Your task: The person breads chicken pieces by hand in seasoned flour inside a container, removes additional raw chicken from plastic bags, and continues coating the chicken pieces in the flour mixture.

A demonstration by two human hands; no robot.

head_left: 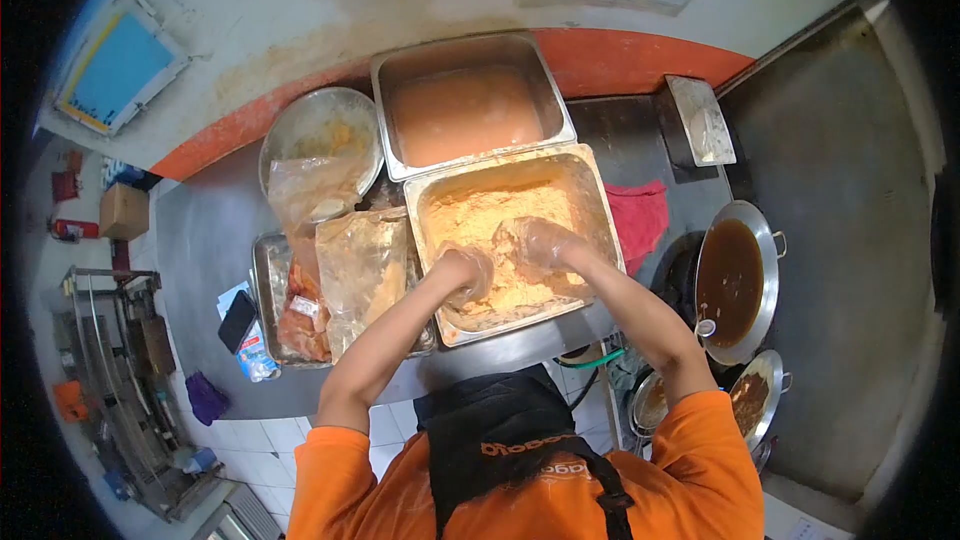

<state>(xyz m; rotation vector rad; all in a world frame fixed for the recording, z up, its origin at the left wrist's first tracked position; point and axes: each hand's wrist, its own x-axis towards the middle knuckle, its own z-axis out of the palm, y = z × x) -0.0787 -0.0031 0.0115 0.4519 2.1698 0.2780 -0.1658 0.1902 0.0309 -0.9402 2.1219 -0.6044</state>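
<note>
A deep metal pan (612, 230) holds yellow-orange breading flour (490, 210). Both of my hands are inside it, in clear plastic gloves dusted with flour. Toward the pan's near left side, my left hand (470, 272) points down into the flour, its fingers hidden. My right hand (538, 243) is near the middle, fingers curled inward at a floury lump; what they hold cannot be made out. Directly behind stands a second metal pan (558, 105) of cloudy orange liquid (465, 115).
Left of the pan are a flour-smeared plastic bag (360, 265), a metal tray (262, 285) with bagged reddish meat (303, 310), a round metal bowl (285, 130) and a phone (237, 321). Rightward lie a red cloth (638, 215) and a wok (738, 270) of brown oil.
</note>
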